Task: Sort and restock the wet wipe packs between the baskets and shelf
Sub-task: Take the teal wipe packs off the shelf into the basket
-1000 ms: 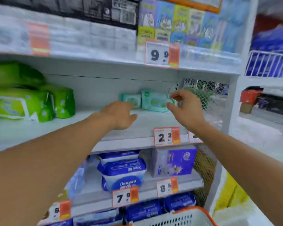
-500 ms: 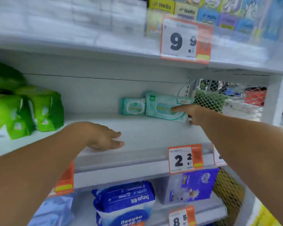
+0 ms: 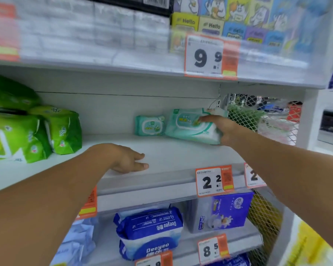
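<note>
Wipes pack, the big teal one, is sitting tilted at the back of the shelf. The right hand is gripping it, fingers curled over its front. A small teal pack is standing just left of that grip. The left hand is lying flat on the shelf, nearer and lower left, holding nothing.

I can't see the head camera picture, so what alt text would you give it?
A person's right hand grips a large teal wet wipe pack at the back of a white store shelf, beside a smaller teal pack. The left hand rests flat near the shelf's front edge, with green packs stacked further left.
</note>
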{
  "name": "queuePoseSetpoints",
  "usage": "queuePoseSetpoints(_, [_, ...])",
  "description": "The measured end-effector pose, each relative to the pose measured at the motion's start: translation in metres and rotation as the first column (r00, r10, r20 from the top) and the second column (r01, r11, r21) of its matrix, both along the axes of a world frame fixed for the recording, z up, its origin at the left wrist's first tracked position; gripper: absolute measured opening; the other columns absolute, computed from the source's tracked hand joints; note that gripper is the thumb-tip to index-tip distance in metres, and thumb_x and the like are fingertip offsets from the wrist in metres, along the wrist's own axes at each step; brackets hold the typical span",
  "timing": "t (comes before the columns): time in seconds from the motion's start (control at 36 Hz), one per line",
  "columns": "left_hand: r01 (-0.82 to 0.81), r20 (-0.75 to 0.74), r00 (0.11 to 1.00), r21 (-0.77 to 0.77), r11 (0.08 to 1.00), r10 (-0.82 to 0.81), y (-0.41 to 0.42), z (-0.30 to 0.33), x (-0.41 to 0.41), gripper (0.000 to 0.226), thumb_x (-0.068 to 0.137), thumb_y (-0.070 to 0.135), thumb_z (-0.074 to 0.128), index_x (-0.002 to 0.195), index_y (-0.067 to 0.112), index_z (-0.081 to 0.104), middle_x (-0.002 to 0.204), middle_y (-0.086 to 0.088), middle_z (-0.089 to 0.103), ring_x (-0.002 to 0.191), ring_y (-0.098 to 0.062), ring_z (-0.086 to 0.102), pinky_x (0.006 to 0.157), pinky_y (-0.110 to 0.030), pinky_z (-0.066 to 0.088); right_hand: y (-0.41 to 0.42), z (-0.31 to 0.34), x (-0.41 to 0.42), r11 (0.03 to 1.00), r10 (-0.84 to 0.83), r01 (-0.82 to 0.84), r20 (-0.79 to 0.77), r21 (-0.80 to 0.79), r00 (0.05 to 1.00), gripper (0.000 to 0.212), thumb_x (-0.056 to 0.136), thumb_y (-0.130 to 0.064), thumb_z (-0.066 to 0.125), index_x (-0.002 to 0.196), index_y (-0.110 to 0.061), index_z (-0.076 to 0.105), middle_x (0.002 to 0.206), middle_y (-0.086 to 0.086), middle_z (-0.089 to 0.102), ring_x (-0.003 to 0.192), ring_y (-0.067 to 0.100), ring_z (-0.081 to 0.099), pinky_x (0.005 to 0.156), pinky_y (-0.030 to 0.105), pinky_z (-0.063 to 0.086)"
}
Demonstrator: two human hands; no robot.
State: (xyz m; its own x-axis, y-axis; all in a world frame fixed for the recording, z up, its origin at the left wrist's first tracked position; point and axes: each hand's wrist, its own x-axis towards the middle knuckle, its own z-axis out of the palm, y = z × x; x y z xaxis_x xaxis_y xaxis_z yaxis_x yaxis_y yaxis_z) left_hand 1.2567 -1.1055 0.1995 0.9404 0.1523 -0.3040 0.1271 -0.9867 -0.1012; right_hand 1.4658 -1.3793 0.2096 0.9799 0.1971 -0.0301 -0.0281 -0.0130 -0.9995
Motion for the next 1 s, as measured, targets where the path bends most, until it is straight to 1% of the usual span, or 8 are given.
queuePoseSetpoints(0.19, [0.023,0.266,0.961,-0.362,0.932,0.08,-0.016,0.014,-0.027,0.063,0.092,0.06,0.053,0.146,0.029,0.045,0.153,0.002,0.042,0.132,-0.014,0.047,0.113,-0.026,0.029,-0.052,0.025,-0.15,0.931,0.12,-0.1,-0.036,0.351,0.992,0.038,0.07,-0.025,0.081,0.107,-0.015,0.078,0.113,0.013,0.074,0.101,0.029,0.072,0.096,0.052,0.053])
queuePoseSetpoints(0.28, [0.159,0.35,0.872,-0.864,0.477,0.343,-0.05,0.028,-0.058,0.051,0.081,0.068,0.056,0.124,0.04,0.056,0.13,0.007,0.06,0.109,-0.012,0.058,0.101,-0.035,0.041,-0.073,0.013,-0.197,0.863,0.217,-0.184,-0.015,0.469,0.976,0.03,0.093,-0.019,0.06,0.075,-0.011,0.083,0.094,0.013,0.077,0.081,0.024,0.076,0.068,0.043,0.063])
queuePoseSetpoints(0.33, [0.228,0.247,0.915,-0.969,0.098,0.32,-0.076,0.029,-0.08,0.056,0.071,0.07,0.055,0.116,0.037,0.059,0.123,0.01,0.064,0.114,-0.015,0.06,0.101,-0.045,0.047,-0.082,0.002,-0.231,0.829,0.284,-0.234,-0.022,0.509,0.959,0.028,0.09,-0.018,0.059,0.075,-0.01,0.082,0.092,0.014,0.077,0.078,0.023,0.076,0.056,0.037,0.061])
queuePoseSetpoints(0.39, [0.257,0.24,0.941,-0.966,-0.04,0.239,-0.099,0.018,-0.098,0.052,0.074,0.054,0.072,0.117,0.025,0.063,0.115,0.005,0.072,0.105,-0.016,0.069,0.096,-0.038,0.053,-0.086,-0.013,-0.258,0.815,0.357,-0.295,-0.032,0.498,0.934,0.017,0.068,-0.019,0.082,0.081,-0.009,0.082,0.097,0.017,0.076,0.081,0.026,0.076,0.057,0.036,0.06])
queuePoseSetpoints(0.5, [0.204,0.174,0.928,-0.977,-0.057,0.329,-0.116,-0.018,-0.131,0.063,0.061,0.02,0.085,0.12,0.013,0.062,0.109,-0.011,0.073,0.096,-0.027,0.072,0.083,-0.04,0.058,-0.089,-0.053,-0.29,0.823,0.509,-0.45,-0.099,0.347,0.855,0.068,0.029,-0.023,0.102,0.092,-0.008,0.081,0.107,0.02,0.074,0.09,0.03,0.075,0.066,0.039,0.061])
queuePoseSetpoints(0.78, [0.141,0.112,0.924,-0.989,-0.051,0.366,-0.106,-0.071,-0.186,0.075,0.056,0.0,0.09,0.123,0.014,0.058,0.112,-0.012,0.072,0.099,-0.025,0.069,0.088,-0.042,0.057,-0.086,-0.096,-0.313,0.85,0.506,-0.454,-0.175,0.267,0.844,0.086,0.034,-0.027,0.102,0.112,-0.006,0.073,0.117,0.022,0.07,0.098,0.034,0.073,0.069,0.042,0.061])
queuePoseSetpoints(0.89, [0.029,0.016,0.903,-0.999,-0.025,0.429,-0.113,-0.116,-0.2,0.067,0.063,0.0,0.089,0.12,0.015,0.056,0.109,-0.011,0.073,0.096,-0.025,0.07,0.085,-0.044,0.058,-0.077,-0.129,-0.319,0.906,0.423,-0.4,-0.313,0.138,0.85,0.046,0.08,-0.031,0.076,0.117,-0.005,0.069,0.112,0.021,0.072,0.09,0.031,0.075,0.071,0.045,0.063])
queuePoseSetpoints(1.0, [-0.162,-0.202,0.84,-0.979,-0.121,0.504,-0.129,-0.2,-0.225,0.079,0.054,0.016,0.096,0.122,0.018,0.056,0.111,-0.008,0.073,0.092,-0.024,0.073,0.078,-0.042,0.06,-0.073,-0.188,-0.325,0.874,0.377,-0.482,-0.536,-0.065,0.756,0.06,0.076,-0.042,0.082,0.124,-0.009,0.068,0.124,0.021,0.067,0.113,0.036,0.066,0.1,0.056,0.05])
